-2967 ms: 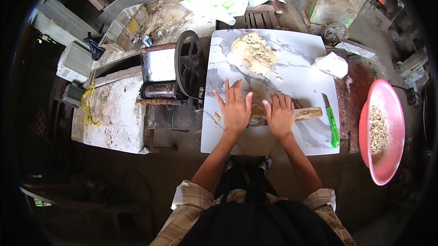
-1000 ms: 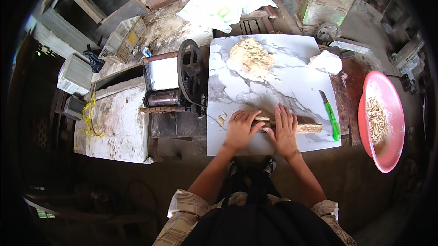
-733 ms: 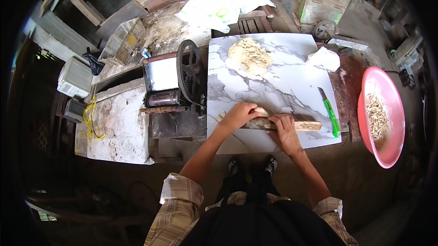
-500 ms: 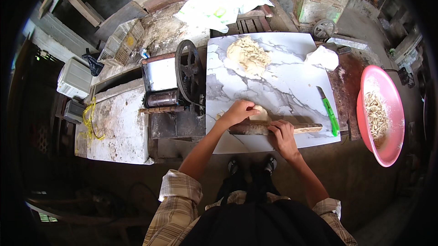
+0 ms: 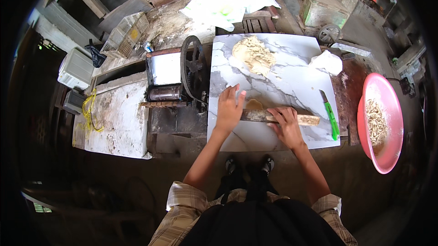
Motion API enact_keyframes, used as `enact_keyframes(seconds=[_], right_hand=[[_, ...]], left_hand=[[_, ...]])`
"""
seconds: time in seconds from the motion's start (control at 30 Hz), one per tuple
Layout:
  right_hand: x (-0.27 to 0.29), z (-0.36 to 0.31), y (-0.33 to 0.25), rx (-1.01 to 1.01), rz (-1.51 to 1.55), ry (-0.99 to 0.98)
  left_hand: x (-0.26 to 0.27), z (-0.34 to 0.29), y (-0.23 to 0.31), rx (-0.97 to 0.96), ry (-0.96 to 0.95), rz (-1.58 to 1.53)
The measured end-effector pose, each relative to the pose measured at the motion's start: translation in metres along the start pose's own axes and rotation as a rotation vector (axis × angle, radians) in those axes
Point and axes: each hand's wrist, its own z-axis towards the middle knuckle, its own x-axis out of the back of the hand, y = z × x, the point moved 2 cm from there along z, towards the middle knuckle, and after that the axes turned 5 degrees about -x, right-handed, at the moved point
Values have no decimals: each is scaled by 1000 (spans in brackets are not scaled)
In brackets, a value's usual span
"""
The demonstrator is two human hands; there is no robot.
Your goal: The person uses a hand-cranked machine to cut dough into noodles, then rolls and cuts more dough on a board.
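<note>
A worn wooden rolling pin (image 5: 256, 115) lies across the near part of a marble-patterned board (image 5: 292, 95). My right hand (image 5: 287, 125) grips it right of its middle, fingers over the top and thumb on the near side. Beside the pin's left end, my left hand (image 5: 229, 109) is open, fingers stretched forward and thumb apart; whether it touches the pin I cannot tell. Just beyond the pin is a small flat piece of dough (image 5: 254, 104), partly covered by it. A big rough lump of dough (image 5: 253, 55) sits at the board's far side.
A green utility knife (image 5: 331, 118) and a crumpled white bag (image 5: 326, 62) lie on the board's right. Further right stands a pink basin (image 5: 395, 123) holding floury dough strips. On the left is a roller machine with a spoked wheel (image 5: 194, 65). A large white sack (image 5: 228, 4) lies behind.
My left hand has let go of the small dough piece and moved to the left, its fingers opening. My right hand stays on the rolling pin, which now sits slightly farther forward.
</note>
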Motion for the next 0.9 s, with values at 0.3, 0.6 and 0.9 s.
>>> enact_keyframes(seconds=[0.3, 0.6, 0.9], right_hand=[[-46, 41, 18, -302, -374, 152], [-54, 48, 29, -219, -507, -12], [-54, 64, 25, -228, -450, 13]], left_hand=[[-43, 9, -19, 118, 41, 424], [-48, 0, -19, 168, -18, 470], [-43, 12, -17, 252, -16, 465]])
